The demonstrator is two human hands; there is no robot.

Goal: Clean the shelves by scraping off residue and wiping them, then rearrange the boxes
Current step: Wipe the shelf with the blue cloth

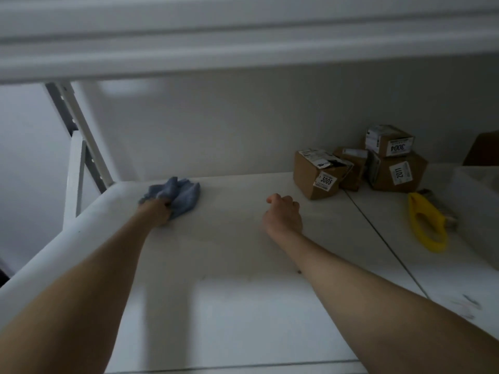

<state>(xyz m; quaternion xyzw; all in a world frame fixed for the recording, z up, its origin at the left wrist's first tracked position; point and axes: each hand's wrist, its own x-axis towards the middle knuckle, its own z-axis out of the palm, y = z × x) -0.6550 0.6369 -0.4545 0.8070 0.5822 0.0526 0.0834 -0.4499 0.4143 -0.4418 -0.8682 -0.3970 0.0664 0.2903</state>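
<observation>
**Blue cloth under the left hand on a white shelf, boxes at the back**

A wide white shelf (229,252) fills most of the view, seen from above by the person reaching over it. All places below are given from the cardboard box marked 3005 (316,176), which stands towards the back of this shelf, near the wall.

High above that box, the pale underside of an upper shelf (243,36) runs across the top of the view. Far to the box's left, a white slotted upright post (78,125) rises at the shelf's corner.

To the right of the 3005 box stands a bigger box marked 2011 (397,171), with a smaller box marked 3004 (388,140) stacked on top of it. A small brown box (351,163) sits between the 3005 box and the 2011 box, just behind the first.

Right of the 3005 box and nearer the viewer, across a dark seam (378,230) in the shelf, a yellow-handled scraper (426,225) lies flat, untouched.

Well to the left of the 3005 box, near the shelf's left edge, a crumpled blue cloth (178,194) lies on the surface. The left hand (158,211) grips it, fingers bunched into the fabric, bare arm stretched out.

Just left of the 3005 box and a little nearer, the right hand (283,214) rests on the shelf, fingers curled under, holding nothing.

Farther right and much nearer the viewer, dark smudges (469,306) mark the shelf.
</observation>
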